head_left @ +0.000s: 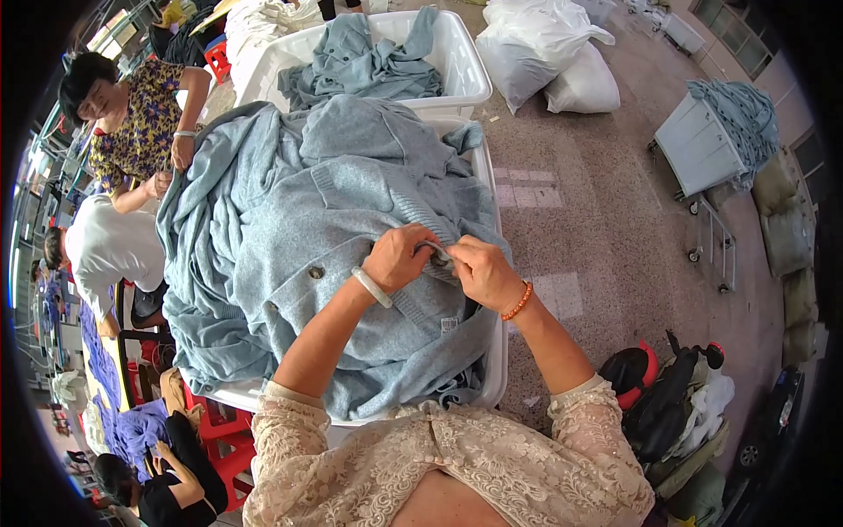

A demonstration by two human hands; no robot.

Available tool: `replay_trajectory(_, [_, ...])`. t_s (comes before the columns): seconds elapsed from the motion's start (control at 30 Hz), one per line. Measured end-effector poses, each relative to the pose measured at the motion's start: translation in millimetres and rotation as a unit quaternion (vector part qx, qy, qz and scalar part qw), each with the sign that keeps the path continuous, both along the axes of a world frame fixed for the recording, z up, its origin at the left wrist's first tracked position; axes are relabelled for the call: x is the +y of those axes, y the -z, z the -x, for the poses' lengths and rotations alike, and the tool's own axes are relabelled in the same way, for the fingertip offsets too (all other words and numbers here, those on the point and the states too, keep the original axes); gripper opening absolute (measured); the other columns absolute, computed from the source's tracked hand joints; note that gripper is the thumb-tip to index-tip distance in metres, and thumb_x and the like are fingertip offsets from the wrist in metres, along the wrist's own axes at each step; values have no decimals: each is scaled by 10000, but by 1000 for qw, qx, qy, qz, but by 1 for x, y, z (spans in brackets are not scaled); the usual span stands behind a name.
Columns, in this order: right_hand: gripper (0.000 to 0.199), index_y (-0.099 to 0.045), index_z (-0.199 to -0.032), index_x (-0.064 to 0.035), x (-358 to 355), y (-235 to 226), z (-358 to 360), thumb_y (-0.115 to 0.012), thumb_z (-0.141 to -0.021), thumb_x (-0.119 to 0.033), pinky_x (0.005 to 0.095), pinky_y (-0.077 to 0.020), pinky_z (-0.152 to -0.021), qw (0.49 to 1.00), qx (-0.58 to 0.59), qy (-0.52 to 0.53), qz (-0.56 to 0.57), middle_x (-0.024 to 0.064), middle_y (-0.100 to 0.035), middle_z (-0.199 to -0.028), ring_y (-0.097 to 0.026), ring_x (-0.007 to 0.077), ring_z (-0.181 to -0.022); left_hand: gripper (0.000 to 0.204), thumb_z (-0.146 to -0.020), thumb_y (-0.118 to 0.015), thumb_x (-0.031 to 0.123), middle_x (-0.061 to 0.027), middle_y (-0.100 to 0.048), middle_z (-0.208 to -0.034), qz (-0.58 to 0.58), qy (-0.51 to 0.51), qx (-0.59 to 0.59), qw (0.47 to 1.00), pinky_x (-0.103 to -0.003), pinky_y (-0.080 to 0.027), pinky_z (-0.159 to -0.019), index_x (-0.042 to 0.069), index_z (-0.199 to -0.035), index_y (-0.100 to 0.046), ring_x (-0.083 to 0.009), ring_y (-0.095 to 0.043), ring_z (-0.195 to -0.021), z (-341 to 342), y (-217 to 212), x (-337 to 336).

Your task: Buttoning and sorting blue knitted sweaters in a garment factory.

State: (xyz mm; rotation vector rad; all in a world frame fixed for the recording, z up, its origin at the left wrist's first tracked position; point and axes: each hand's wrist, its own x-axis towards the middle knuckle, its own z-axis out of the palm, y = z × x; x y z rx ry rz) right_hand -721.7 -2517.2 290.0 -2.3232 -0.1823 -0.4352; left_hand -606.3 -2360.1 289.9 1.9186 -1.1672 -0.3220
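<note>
A light blue-grey knitted cardigan (pixel 290 228) with dark buttons lies spread on top of a heap of similar knitwear in a white plastic bin (pixel 499 369). My left hand (pixel 399 257), with a pale bangle at the wrist, is closed on the cardigan's edge. Close by on its right, my right hand (pixel 486 274), wearing an orange bead bracelet, pinches the same edge. A short stretch of the edge is held up between my fingers, beside a dark button partly hidden by them. A small white label (pixel 449 325) shows on the knit below my hands.
Beyond stands a second white bin (pixel 470 66) with more blue-grey knitwear. White plastic sacks (pixel 536 53) and a loaded white trolley (pixel 707 145) are to the right. At the left edge of the heap a person in a patterned top (pixel 145 114) handles the knitwear. A scooter (pixel 667 386) is parked at lower right.
</note>
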Motion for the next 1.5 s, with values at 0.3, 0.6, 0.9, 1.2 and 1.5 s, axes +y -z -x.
replay_trajectory(0.3, [93,-616,-918,-41,-39,-52,28,-597,-895,-129,181,-459,-444,917,14,79,-391,-4,-589,-709,-538,32,-523,707,-630,-769,264,-79,-542,-1156,-1,-144,-269,952,-443,-271,-994,88,-1250,-479,-273,-472,-1138,33,-45,37])
replay_trajectory(0.6, [470,-463,-1229,-30,-101,-63,49,-620,-886,-311,238,-528,-668,926,-25,24,-375,78,-582,-1073,-615,134,-845,297,-748,-525,-50,-136,-639,-881,179,-259,82,946,-301,-468,-728,1,-1038,-565,-207,-621,-836,52,-65,59])
replay_trajectory(0.9, [766,-354,-1337,-12,-44,31,102,-781,-712,-132,364,-456,-903,994,14,11,-111,165,-524,-1232,-553,249,-1042,618,-607,-640,-6,-201,-512,-1069,253,54,33,965,-396,-429,-867,-27,-1196,-451,-376,-505,-1037,146,-100,-56])
replay_trajectory(1.2, [311,-589,-1082,30,-193,90,177,-650,-821,-127,375,-431,-877,880,6,470,-70,159,-613,-1086,-571,291,-994,647,-684,-750,222,-114,-408,-1331,-45,-112,-212,970,-524,-247,-1007,174,-1270,-480,-313,-342,-1283,124,-7,5])
replay_trajectory(1.5, [483,-499,-1183,-45,-198,139,368,-671,-736,-105,474,-493,-812,622,506,586,123,236,-616,-1050,-595,411,-993,707,-671,-742,166,-177,-396,-1350,-202,-246,-181,931,-468,-238,-1039,92,-1304,-436,-342,-352,-1274,74,43,120])
